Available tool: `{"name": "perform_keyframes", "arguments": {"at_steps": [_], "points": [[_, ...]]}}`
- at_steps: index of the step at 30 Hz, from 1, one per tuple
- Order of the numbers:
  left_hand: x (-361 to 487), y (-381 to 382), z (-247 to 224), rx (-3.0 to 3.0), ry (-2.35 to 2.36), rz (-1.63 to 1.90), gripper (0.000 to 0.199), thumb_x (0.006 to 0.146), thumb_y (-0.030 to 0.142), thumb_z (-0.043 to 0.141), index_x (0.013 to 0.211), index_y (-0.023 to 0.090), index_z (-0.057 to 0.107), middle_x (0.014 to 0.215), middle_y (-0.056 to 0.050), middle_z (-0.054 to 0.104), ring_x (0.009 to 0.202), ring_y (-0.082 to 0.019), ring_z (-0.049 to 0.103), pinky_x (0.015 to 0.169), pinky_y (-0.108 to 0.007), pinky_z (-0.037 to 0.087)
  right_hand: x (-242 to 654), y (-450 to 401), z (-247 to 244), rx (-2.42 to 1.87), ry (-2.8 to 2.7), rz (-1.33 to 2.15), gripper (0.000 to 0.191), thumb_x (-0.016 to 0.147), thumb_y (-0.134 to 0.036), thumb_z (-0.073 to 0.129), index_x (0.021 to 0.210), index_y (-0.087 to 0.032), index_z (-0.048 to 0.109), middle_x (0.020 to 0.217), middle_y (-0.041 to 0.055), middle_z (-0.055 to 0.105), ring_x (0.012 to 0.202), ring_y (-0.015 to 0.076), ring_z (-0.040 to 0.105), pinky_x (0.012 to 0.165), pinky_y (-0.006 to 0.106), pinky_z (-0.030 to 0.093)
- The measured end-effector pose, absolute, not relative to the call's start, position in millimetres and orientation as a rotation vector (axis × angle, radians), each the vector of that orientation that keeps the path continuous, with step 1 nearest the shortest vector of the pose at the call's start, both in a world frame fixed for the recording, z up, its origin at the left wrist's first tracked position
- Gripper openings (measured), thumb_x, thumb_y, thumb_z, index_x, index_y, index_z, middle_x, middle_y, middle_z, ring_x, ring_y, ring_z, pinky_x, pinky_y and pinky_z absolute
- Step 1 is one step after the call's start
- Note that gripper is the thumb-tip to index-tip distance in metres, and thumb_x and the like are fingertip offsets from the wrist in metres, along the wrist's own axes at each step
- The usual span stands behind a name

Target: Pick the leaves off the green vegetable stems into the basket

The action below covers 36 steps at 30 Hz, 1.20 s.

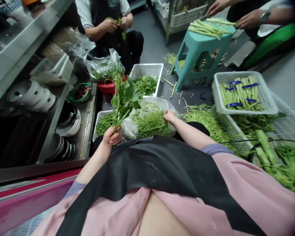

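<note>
My left hand [112,136] is closed around the lower stems of a bunch of leafy greens [124,98], which stands upright with its leaves at the top. My right hand [170,117] has its fingers drawn together over the right side of an open clear plastic bag [166,104]. Whatever lies between those fingers is too small to make out. Thin green stems [148,123] are heaped in the bag, between my two hands. Left of the bag, partly behind my left hand, a white basket [94,129] holds more thin greens.
A white basket [159,78] of leafy greens stands ahead. One co-worker handles stems behind a bagged heap [105,67]; another's hands reach a teal stool [201,46] bearing long stalks. Right, a white basket [250,111] holds tied bundles. Steel shelving [71,131] borders the left.
</note>
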<state>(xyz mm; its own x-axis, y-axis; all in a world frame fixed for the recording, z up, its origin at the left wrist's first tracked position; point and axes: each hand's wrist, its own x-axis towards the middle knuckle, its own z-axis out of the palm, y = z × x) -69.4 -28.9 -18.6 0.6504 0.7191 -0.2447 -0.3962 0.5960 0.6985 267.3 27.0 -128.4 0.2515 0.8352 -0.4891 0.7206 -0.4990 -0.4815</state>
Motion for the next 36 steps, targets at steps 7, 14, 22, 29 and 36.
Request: {"name": "perform_keyframes", "arguments": {"at_steps": [7,14,22,29,36], "points": [[-86.3,-36.1,-28.4,0.619,0.481,0.836,0.027,0.084,0.036,0.062,0.07,0.018,0.048,0.029,0.017,0.011,0.018,-0.001,-0.004,0.02,-0.011,0.013,240.5,25.6,-109.8,-2.375,-1.89,1.029,0.029,0.075,-0.023,0.074,0.096,-0.004,0.07,0.102,0.0244,0.068,0.1,0.0294,0.066,0.086,0.036,0.05],[-64.5,-32.7,-10.6,0.91,0.65,0.607,0.042,0.075,0.047,0.073,0.064,0.017,0.045,0.033,0.009,0.036,0.022,-0.004,0.027,0.026,-0.015,0.025,236.0,-9.6,-11.5,-1.743,-2.01,0.234,0.038,0.096,-0.034,0.041,0.117,-0.015,0.066,0.111,0.0176,0.066,0.108,0.0266,0.06,0.094,0.043,0.046],[-44.3,-36.5,13.5,1.199,0.939,0.566,0.036,0.073,0.04,0.077,0.081,0.014,0.053,0.043,0.005,0.05,0.027,-0.003,0.033,0.03,-0.014,0.019,227.7,-24.9,5.6,-1.098,-2.263,0.062,0.034,0.096,-0.023,0.039,0.118,-0.028,0.064,0.099,0.0055,0.064,0.107,0.0195,0.05,0.11,0.048,0.027],[-38.9,-36.7,1.1,1.21,1.003,0.691,0.048,0.077,0.056,0.068,0.099,0.016,0.052,0.047,0.005,0.054,0.028,-0.003,0.03,0.031,-0.014,0.016,232.6,-48.0,-38.3,-1.149,-2.159,0.017,0.033,0.097,-0.023,0.04,0.114,-0.027,0.068,0.09,0.0061,0.065,0.09,0.0168,0.053,0.098,0.042,0.037],[-34.2,-39.3,-2.6,1.158,0.981,0.755,0.05,0.077,0.05,0.07,0.108,0.014,0.055,0.052,0.003,0.059,0.028,-0.003,0.034,0.032,-0.015,0.019,237.1,-52.6,-43.8,-1.053,-2.131,0.075,0.033,0.096,-0.024,0.043,0.114,-0.032,0.069,0.086,0.0053,0.063,0.088,0.0162,0.054,0.099,0.042,0.039]]}}
